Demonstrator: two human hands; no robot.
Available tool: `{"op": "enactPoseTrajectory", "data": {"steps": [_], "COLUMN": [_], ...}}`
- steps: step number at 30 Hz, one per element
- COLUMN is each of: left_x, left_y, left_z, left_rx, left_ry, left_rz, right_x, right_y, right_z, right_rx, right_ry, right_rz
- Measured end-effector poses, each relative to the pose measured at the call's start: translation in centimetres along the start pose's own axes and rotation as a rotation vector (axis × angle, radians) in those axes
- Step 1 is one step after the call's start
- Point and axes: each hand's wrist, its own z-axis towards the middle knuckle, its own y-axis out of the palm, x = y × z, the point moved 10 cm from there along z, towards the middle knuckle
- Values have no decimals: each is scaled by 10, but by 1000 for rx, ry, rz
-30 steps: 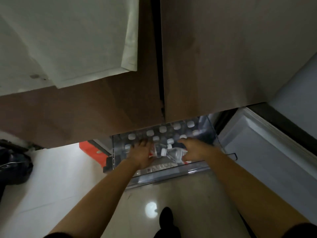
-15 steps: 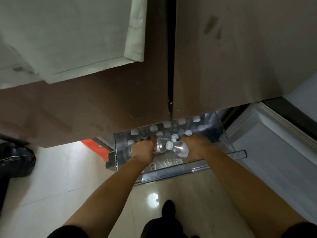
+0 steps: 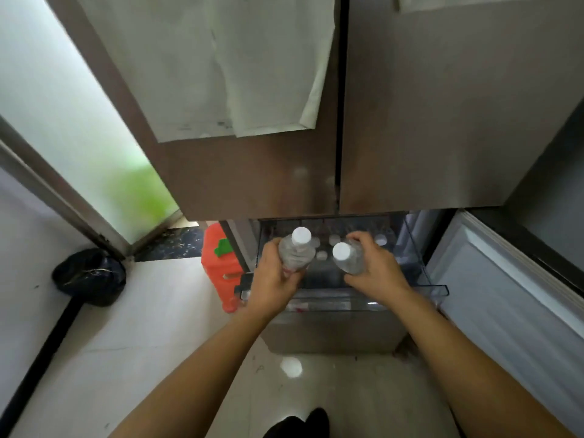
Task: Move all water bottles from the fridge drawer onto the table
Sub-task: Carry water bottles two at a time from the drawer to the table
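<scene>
Drawer (image 3: 441,290): clear fridge drawer pulled out below the closed brown doors; several white caps (image 3: 380,239) show inside, so more bottles remain.
Left hand (image 3: 273,281): wrapped around one water bottle (image 3: 295,252), cap up, lifted above the drawer's front rim.
Right hand (image 3: 374,273): wrapped around a second bottle (image 3: 349,259), cap tilted toward the camera, also raised.
Change: a second ago both hands were down among the bottles, closing on two of them; now both bottles are clear of the pack and the view has risen with them.
Meaning: pick-up of this pair looks complete; carry step comes next.
Surface: not in view, so the person must turn away from the fridge.
Surroundings: orange container (image 3: 221,263) just left of the drawer; black bag (image 3: 90,276) on the floor well to the left.
Progress: partial, judging by the caps left.
</scene>
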Motion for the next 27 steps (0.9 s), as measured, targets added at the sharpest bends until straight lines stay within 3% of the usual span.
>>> {"op": "enactPoseTrajectory", "data": {"steps": [10,18,27], "left_x": [18,-49,-145], "left_y": [-188,-356,-549], "left_z": [-180,-366,-631], "left_rx": [533,887,1112], "left_ry": [-113,-335,-514], "left_rz": [-31,24,212], "right_x": [-151,-320,-544], "right_y": [52,182,399], "right_z": [-87,-184,-360], "right_rx": [125,-126,-412], "right_ry": [-303,-434,-654], "right_rz": [351,460,490]}}
